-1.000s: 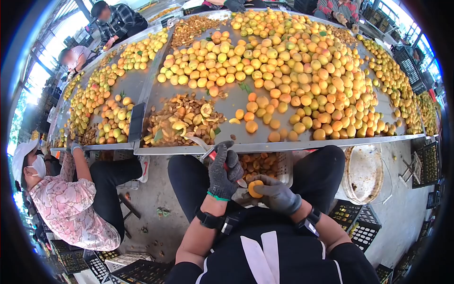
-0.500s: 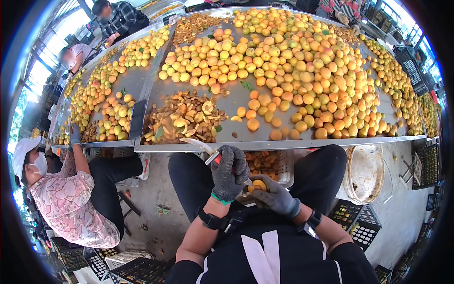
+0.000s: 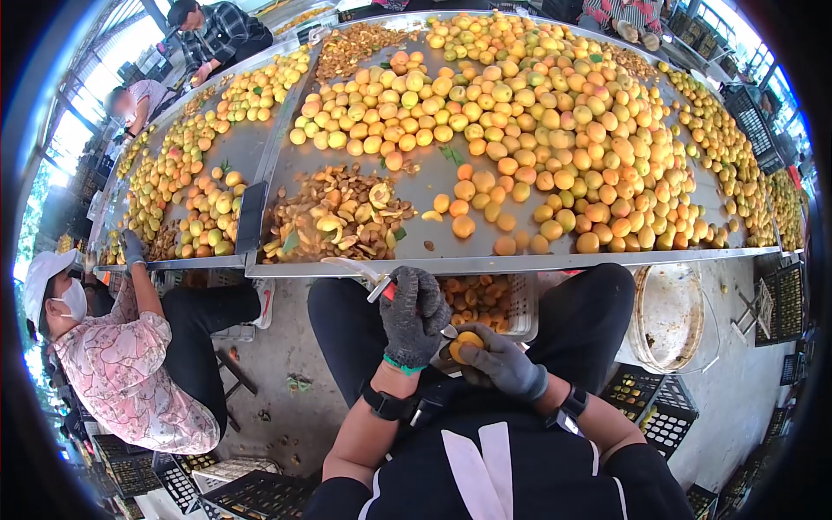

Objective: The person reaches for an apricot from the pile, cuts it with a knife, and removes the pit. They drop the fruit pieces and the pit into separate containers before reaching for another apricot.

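Note:
My left hand (image 3: 414, 319), in a dark grey knit glove, is closed around a knife (image 3: 381, 288) with a red handle and a curved blade pointing up and left. From the fingers' other side a small metal tip (image 3: 449, 331) pokes out against an apricot (image 3: 465, 347). That apricot sits in the closed fingers of my gloved right hand (image 3: 507, 366), in front of my lap. Beneath the table edge, a white basket (image 3: 527, 316) holds apricot pieces (image 3: 475, 299), partly hidden by my left hand.
A metal table (image 3: 416, 247) carries a big heap of apricots (image 3: 555, 139) and a pile of pits and scraps (image 3: 338, 212). A phone-like dark slab (image 3: 252, 217) lies by the divider. A white bucket (image 3: 667, 319) stands right; a co-worker (image 3: 130, 364) sits left.
Both hands have shifted slightly left, and the apricot has turned a little in my right hand. The knife blade sits a little lower.

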### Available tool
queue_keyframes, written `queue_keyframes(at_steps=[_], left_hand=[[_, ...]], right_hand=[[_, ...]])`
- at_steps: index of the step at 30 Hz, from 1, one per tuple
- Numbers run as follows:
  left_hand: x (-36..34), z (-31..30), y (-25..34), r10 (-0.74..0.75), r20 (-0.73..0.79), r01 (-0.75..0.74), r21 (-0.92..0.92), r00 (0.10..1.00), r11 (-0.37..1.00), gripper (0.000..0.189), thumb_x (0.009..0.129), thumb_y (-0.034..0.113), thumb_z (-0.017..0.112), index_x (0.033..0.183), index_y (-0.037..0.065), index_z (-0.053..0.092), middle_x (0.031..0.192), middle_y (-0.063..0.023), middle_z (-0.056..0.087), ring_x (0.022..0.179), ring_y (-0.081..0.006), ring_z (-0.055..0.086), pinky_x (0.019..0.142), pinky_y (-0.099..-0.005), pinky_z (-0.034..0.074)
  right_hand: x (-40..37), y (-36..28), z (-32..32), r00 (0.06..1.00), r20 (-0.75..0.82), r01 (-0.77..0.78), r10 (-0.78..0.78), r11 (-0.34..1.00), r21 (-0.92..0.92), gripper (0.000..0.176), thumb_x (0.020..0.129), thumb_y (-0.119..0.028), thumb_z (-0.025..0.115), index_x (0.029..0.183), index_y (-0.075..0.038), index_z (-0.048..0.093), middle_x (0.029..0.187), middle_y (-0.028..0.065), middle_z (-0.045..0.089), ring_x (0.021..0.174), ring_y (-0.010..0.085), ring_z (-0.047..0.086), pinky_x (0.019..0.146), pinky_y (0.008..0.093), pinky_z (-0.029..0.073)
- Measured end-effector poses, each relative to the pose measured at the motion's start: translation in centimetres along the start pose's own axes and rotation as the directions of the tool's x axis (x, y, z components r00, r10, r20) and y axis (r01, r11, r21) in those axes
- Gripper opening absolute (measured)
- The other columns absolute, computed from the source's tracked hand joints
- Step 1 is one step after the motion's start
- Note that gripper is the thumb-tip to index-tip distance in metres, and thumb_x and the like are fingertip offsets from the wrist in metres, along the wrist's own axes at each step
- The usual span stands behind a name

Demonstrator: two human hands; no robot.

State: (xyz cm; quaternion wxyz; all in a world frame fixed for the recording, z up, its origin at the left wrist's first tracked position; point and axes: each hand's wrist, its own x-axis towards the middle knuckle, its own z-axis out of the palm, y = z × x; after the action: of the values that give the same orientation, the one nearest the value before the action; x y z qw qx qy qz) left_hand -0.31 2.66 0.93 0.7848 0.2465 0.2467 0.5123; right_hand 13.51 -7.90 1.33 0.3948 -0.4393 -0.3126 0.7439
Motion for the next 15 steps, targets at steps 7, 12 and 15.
queue_keyframes(at_steps=[7, 12, 15], left_hand=[[-0.1, -0.4, 0.4, 0.039, 0.047, -0.037, -0.033, 0.998, 0.999, 0.023, 0.095, 0.030, 0.055, 0.083, 0.011, 0.054, 0.059, 0.0000, 0.043, 0.040, -0.0087, 0.033, 0.034, -0.0226, 0.028], [-0.2, 0.1, 0.1, 0.019, 0.030, -0.020, 0.032, 0.999, 0.999, 0.024, 0.096, 0.029, 0.053, 0.082, 0.010, 0.055, 0.057, 0.0000, 0.042, 0.038, -0.0095, 0.031, 0.035, -0.0228, 0.027], [-0.2, 0.1, 0.1, 0.003, 0.066, -0.005, 0.034, 0.998, 0.999, 0.025, 0.096, 0.032, 0.054, 0.083, 0.011, 0.052, 0.058, -0.0005, 0.041, 0.041, -0.0082, 0.033, 0.035, -0.0210, 0.028]], right_hand=[[0.5, 0.5, 0.0, 1.000, -0.008, -0.025, 0.025, 0.999, -0.024, 0.038, 0.096, -0.035, 0.052, 0.124, -0.010, 0.044, 0.090, 0.0017, 0.059, 0.065, 0.0047, 0.050, 0.055, 0.0170, 0.040], [0.4, 0.6, 0.3, 1.000, -0.021, -0.024, 0.024, 1.000, -0.018, 0.038, 0.096, -0.036, 0.053, 0.124, -0.011, 0.044, 0.090, 0.0022, 0.060, 0.063, 0.0044, 0.049, 0.054, 0.0167, 0.039], [0.2, 0.4, 0.7, 0.998, -0.050, -0.033, 0.032, 0.999, -0.025, 0.039, 0.096, -0.035, 0.053, 0.125, -0.011, 0.043, 0.088, 0.0022, 0.060, 0.062, 0.0040, 0.049, 0.053, 0.0168, 0.039]])
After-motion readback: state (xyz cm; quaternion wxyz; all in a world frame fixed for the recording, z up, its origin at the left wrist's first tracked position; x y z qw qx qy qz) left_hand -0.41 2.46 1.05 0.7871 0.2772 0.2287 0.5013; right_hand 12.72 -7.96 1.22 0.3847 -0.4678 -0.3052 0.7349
